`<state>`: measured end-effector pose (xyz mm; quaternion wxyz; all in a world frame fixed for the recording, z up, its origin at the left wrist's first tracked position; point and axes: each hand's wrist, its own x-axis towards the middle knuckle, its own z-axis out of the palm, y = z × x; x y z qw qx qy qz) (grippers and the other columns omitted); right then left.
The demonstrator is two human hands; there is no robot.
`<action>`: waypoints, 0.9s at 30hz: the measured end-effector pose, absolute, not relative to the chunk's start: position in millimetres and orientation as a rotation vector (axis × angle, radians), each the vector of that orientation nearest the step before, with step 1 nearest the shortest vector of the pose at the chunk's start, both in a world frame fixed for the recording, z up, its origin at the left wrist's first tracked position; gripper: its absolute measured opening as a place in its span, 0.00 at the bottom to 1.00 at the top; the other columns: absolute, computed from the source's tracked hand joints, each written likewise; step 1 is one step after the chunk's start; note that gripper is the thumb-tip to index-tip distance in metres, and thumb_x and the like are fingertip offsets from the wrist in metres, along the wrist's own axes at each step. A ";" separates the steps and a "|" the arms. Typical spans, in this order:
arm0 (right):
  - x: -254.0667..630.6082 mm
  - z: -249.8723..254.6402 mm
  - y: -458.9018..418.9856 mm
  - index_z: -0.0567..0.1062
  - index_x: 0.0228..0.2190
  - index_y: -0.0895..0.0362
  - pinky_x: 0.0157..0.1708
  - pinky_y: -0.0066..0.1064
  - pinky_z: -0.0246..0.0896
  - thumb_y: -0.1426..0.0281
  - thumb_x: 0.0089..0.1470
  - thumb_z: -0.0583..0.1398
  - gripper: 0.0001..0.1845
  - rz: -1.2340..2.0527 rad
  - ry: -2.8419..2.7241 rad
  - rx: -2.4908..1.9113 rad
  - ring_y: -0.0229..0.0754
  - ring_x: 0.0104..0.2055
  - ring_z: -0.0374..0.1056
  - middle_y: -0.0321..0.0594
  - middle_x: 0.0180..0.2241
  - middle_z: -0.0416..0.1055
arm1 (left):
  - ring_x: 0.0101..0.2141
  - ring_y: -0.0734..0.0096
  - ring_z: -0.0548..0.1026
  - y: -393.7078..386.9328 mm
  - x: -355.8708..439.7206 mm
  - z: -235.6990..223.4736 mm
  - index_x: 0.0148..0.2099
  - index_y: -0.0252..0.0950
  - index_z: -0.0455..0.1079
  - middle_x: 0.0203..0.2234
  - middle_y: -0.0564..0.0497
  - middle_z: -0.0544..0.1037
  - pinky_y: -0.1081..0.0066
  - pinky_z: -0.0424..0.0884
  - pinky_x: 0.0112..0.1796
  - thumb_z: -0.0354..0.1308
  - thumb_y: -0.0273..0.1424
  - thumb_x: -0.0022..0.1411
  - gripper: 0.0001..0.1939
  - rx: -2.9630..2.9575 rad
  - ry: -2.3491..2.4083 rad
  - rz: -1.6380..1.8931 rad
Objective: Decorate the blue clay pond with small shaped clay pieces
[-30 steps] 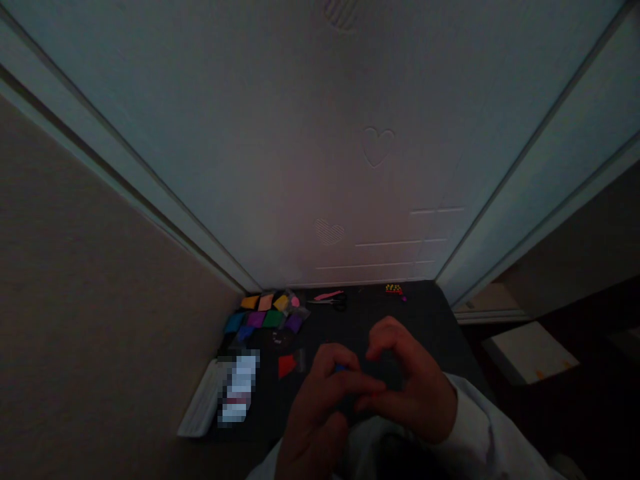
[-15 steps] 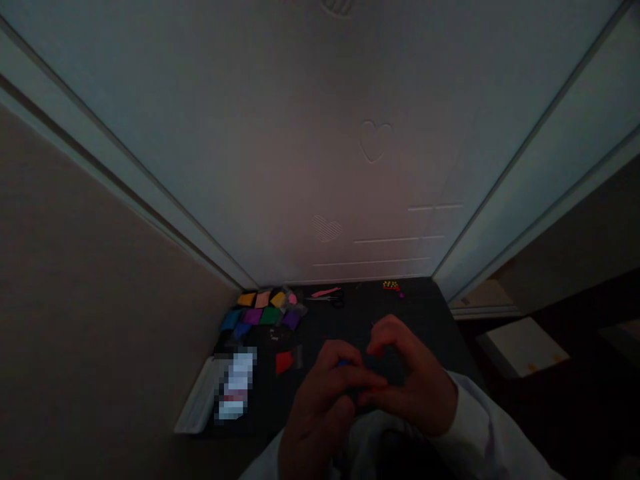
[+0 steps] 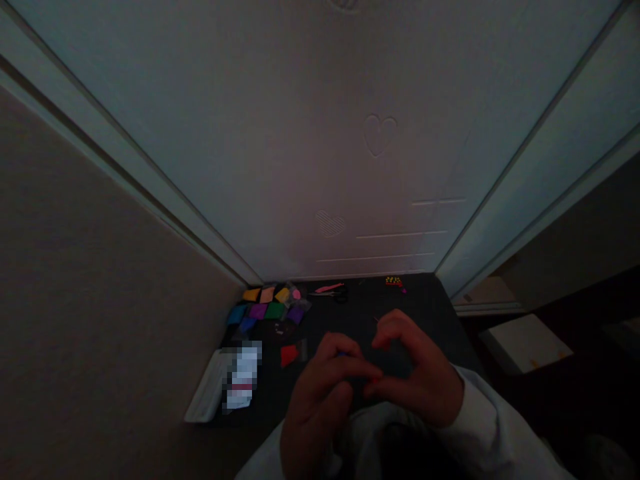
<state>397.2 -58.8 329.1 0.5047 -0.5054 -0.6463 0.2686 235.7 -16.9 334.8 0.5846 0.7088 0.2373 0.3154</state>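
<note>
My left hand [image 3: 320, 393] is closed with its fingers bent, and a bit of something blue [image 3: 342, 353] shows between them. A small red lump that looks like modelling clay [image 3: 375, 379] sits where my left fingertip meets my right thumb. My right hand [image 3: 420, 373] curves around a gap, its index finger bent and apart from the thumb, which presses on the red lump. Both hands are above the dark table [image 3: 345, 320], near its front edge. Dim light hides the fingers' undersides.
Several coloured packets [image 3: 275, 310] lie at the back left. A red packet [image 3: 289, 355] is nearer. Scissors [image 3: 340, 294] and a pink tool [image 3: 330, 288] lie by the wall. A yellow-dotted red item [image 3: 393, 281] is back right. A white tray [image 3: 207, 393] stands front left, beside a blurred bright object [image 3: 244, 377].
The view has shifted slightly. My right thumb and left fingertip have moved a little against each other around the red lump. The things on the table lie as before.
</note>
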 end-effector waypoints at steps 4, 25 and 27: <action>396.3 325.9 -59.1 0.63 0.30 0.54 0.32 0.31 0.54 0.69 0.35 0.66 0.20 0.611 -1.567 -1.216 0.38 0.32 0.57 0.34 0.28 0.59 | 0.38 0.63 0.63 -17.7 232.6 329.1 0.39 0.40 0.71 0.33 0.47 0.63 0.65 0.60 0.39 0.43 0.41 0.58 0.18 1.621 0.562 0.758; 396.1 328.5 -63.6 0.63 0.32 0.54 0.32 0.31 0.56 0.71 0.39 0.63 0.17 0.579 -1.661 -1.244 0.39 0.33 0.59 0.36 0.30 0.61 | 0.39 0.65 0.64 -25.3 226.6 327.2 0.41 0.41 0.70 0.35 0.48 0.65 0.68 0.61 0.39 0.47 0.33 0.57 0.13 1.696 0.582 0.733; 398.0 329.0 -65.0 0.63 0.33 0.54 0.32 0.31 0.56 0.71 0.38 0.64 0.18 0.561 -1.665 -1.257 0.39 0.33 0.59 0.36 0.30 0.61 | 0.38 0.66 0.64 -23.9 224.4 326.7 0.41 0.41 0.70 0.35 0.48 0.65 0.68 0.61 0.39 0.48 0.32 0.57 0.12 1.707 0.597 0.746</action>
